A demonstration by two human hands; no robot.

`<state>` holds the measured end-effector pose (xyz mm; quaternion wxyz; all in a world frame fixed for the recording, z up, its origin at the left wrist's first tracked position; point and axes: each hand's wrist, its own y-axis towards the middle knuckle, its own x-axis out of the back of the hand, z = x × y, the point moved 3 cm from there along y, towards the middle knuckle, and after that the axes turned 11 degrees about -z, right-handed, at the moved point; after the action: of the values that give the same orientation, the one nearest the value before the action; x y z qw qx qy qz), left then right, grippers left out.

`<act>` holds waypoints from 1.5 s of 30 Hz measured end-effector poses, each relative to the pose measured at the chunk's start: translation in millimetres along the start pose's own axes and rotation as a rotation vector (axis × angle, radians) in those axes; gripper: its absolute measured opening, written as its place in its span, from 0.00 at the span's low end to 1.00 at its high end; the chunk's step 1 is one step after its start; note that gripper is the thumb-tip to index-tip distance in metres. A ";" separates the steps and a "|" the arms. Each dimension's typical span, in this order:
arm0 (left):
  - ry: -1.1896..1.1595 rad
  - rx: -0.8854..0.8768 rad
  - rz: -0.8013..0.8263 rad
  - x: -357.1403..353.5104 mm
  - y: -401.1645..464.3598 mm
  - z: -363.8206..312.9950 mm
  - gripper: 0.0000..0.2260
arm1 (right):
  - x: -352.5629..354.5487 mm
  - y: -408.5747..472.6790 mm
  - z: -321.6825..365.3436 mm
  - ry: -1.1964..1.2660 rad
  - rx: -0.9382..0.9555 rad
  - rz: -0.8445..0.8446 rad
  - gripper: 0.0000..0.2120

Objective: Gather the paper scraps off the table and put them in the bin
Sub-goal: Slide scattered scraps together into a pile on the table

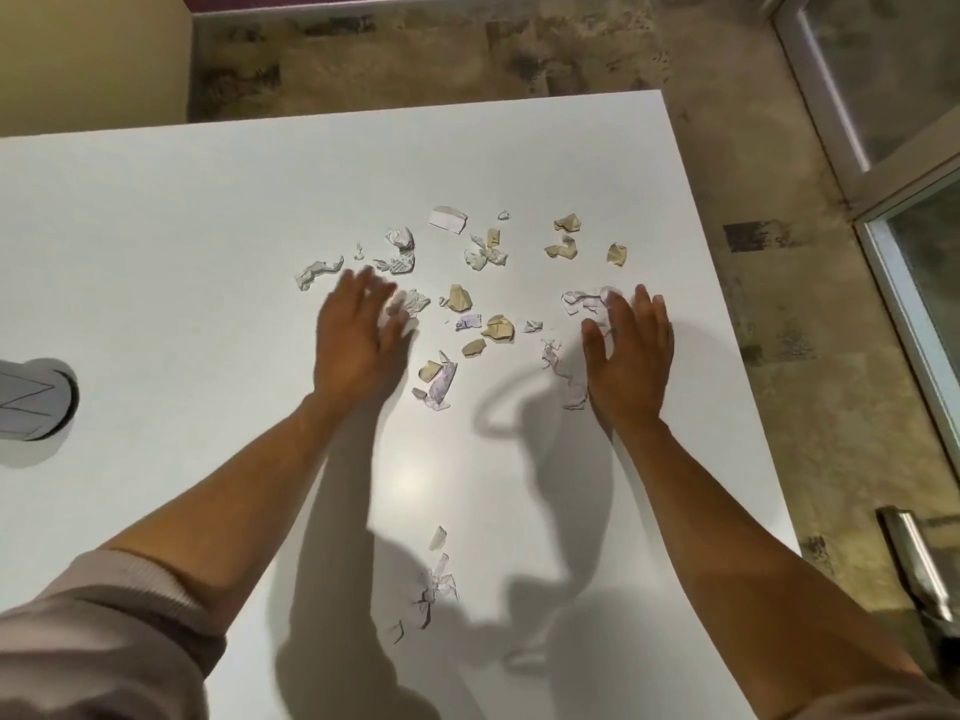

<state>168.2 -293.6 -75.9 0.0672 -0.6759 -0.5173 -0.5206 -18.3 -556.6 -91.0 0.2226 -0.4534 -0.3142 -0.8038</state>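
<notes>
Several torn and crumpled paper scraps [460, 297], white, lilac and tan, lie scattered across the middle of a white table [182, 241]. My left hand [358, 332] rests flat on the table at the left side of the pile, fingers spread, blurred, touching a white scrap [415, 302]. My right hand [628, 356] lies flat at the right side, fingers against a crumpled white scrap [587, 299]. Neither hand holds anything. A few more scraps [436, 579] lie near the front between my forearms. No bin is clearly in view.
A grey cylindrical object [36, 400] stands at the table's left edge. The table's right edge [727, 324] runs along a mottled stone floor [779, 283]. A glass door frame [883, 210] and a metal handle [917, 563] are at the right.
</notes>
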 end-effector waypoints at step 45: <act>-0.040 -0.111 0.480 -101.8 89.0 3.5 0.32 | -78.8 102.3 19.4 0.259 0.107 0.298 0.29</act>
<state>246.8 -396.0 -116.3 0.1417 -0.7922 -0.3139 -0.5037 97.5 -609.1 -120.8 0.4014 -0.3750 -0.2547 -0.7959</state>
